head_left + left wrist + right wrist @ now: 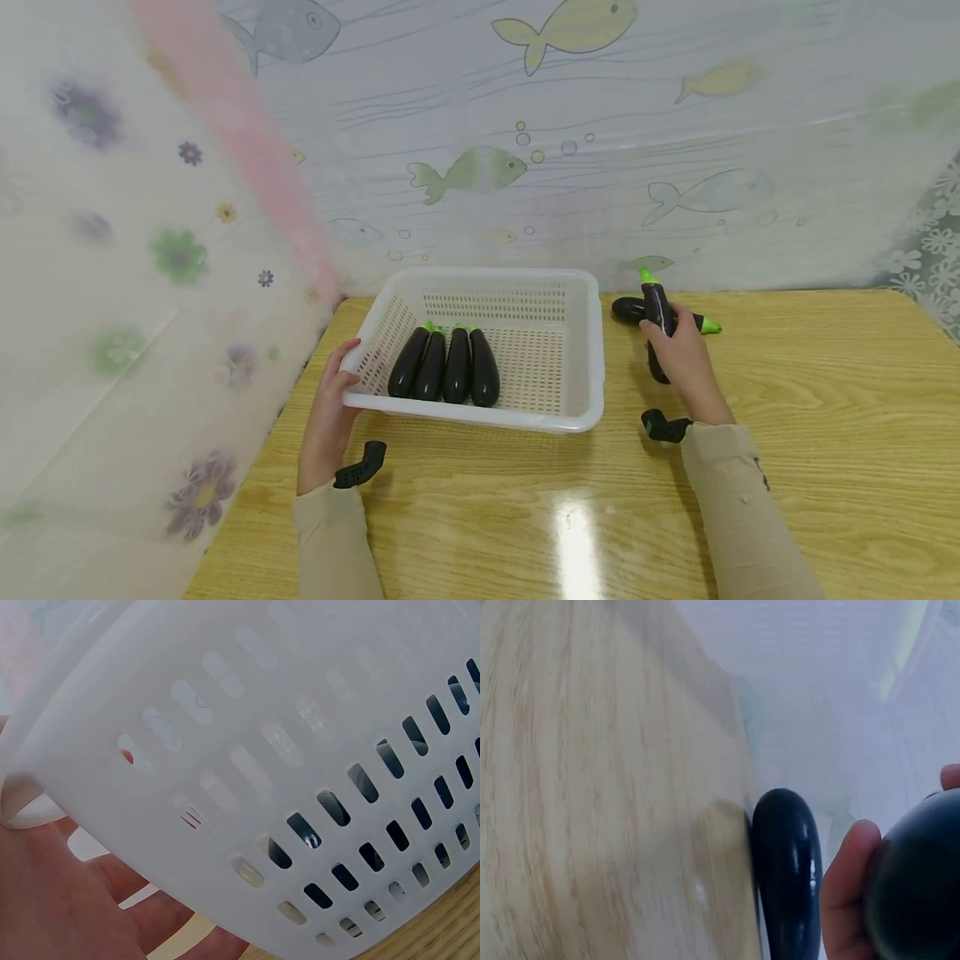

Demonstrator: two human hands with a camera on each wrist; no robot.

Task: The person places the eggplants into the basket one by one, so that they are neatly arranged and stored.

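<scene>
While the left hand [326,423] is gripping the white basket [480,419] by the rim at its left end, the right hand [686,357] is pinching an eggplant [657,308] between thumb and fingers, holding it beyond the basket's right side with the green stem end pointing away from the person. A second eggplant [628,310] is lying crosswise behind it on the worktop [480,517]; whether the two are touching is not showing clearly. Four more eggplants [456,367] are lying side by side in the basket's left part, stems toward its far side, with bare mesh floor showing to their right.

For good handling, I would be gripping the smooth, glossy skin firmly without squeezing, and lifting straight up so that the second eggplant is not rolling. Holding the stem end away would be matching the row's direction, and the left hand should be bracing the basket rather than tipping it.
</scene>
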